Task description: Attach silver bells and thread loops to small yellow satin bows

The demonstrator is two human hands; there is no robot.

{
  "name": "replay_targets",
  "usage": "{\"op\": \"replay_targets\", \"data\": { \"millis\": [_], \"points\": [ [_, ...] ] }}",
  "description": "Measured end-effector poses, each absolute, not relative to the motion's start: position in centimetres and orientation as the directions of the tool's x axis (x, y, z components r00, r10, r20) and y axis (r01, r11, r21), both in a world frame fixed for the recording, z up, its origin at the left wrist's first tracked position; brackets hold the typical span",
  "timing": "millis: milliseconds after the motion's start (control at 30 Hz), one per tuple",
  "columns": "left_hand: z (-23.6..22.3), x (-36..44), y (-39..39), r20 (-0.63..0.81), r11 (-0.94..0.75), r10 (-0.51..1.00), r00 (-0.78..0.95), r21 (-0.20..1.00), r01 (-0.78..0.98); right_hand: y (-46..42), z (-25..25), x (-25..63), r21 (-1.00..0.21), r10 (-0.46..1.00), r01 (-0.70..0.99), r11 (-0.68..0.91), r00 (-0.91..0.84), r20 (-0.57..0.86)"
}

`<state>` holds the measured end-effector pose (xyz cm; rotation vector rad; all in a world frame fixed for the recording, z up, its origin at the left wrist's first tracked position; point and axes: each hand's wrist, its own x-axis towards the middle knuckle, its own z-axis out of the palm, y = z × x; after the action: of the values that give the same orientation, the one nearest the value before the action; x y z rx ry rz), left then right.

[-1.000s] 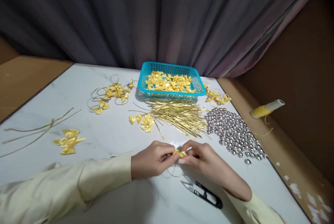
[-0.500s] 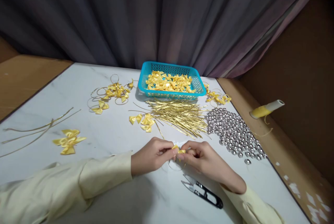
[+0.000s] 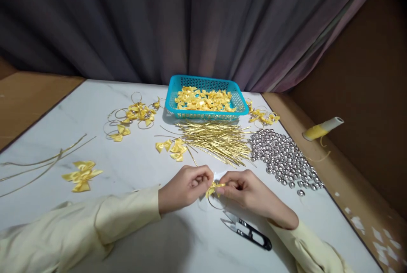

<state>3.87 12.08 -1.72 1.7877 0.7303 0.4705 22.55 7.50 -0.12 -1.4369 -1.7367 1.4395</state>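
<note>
A yellow satin ribbon bow (image 3: 214,188) is held over the table, with a thin gold wire ring (image 3: 216,208) hanging below it. My right hand (image 3: 249,188) pinches the bow's right side between thumb and forefinger. At the bow's upper left my left hand (image 3: 189,186) is closed in a pinch; its fingertips hide what lies between them. Just below my right hand lie black-handled thread snips (image 3: 249,232). Beyond my hands is a pile of gold wire strips (image 3: 216,139). Two loose yellow bows (image 3: 178,150) sit beside its left end.
A blue basket (image 3: 206,116) of yellow bows stands at the back. Silver beads (image 3: 282,154) spread at right, near a yellow thread spool (image 3: 322,129). Bows with wire rings (image 3: 138,114) lie back left; more bows (image 3: 82,175) and loose wires (image 3: 47,162) lie at left.
My left fingers have drawn back a little from the bow, up and left, and curled in tighter. More of the bow and wire ring shows; my right hand still pinches the bow.
</note>
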Motion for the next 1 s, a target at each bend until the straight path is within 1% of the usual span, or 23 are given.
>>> {"op": "replay_targets", "data": {
  "millis": [100,200,300,333,400,467,567,733,833,1000],
  "points": [
    [-1.9,3.7,12.1,-0.012,-0.250,0.670,0.742,0.938,0.241,7.5,-0.3,22.7,-0.907,0.903,0.409,-0.100,-0.346,-0.255],
    [-1.8,3.4,12.0,0.092,-0.367,0.692,0.716,0.899,0.239,7.6,-0.6,22.9,-0.915,0.903,0.383,-0.124,-0.340,-0.264],
    [-0.9,3.3,12.0,0.250,-0.562,0.688,0.682,0.777,0.283,7.7,-0.7,23.0,-0.926,0.900,0.350,-0.142,-0.344,-0.269],
    [-0.5,3.4,12.0,0.281,-0.614,0.671,0.686,0.729,0.302,7.8,-0.7,23.1,-0.929,0.899,0.342,-0.143,-0.347,-0.266],
    [0.6,3.5,12.1,0.268,-0.681,0.636,0.724,0.637,0.362,7.8,-0.6,23.1,-0.933,0.898,0.331,-0.143,-0.352,-0.263],
    [1.5,3.7,12.1,0.202,-0.709,0.617,0.760,0.562,0.426,7.8,-0.3,23.0,-0.933,0.897,0.330,-0.144,-0.354,-0.264],
    [2.2,3.8,11.9,0.154,-0.734,0.602,0.783,0.491,0.468,7.7,0.0,23.0,-0.934,0.896,0.321,-0.159,-0.350,-0.273],
    [2.2,3.6,11.0,0.145,-0.754,0.605,0.783,0.420,0.505,7.4,0.0,23.0,-0.941,0.887,0.283,-0.186,-0.364,-0.285],
    [2.3,3.6,10.8,0.146,-0.745,0.627,0.765,0.400,0.534,7.4,-0.2,23.0,-0.945,0.888,0.268,-0.187,-0.365,-0.279],
    [2.4,3.5,10.8,0.151,-0.734,0.654,0.741,0.361,0.575,7.5,-0.2,22.9,-0.938,0.885,0.285,-0.197,-0.361,-0.295]
  ]
}}
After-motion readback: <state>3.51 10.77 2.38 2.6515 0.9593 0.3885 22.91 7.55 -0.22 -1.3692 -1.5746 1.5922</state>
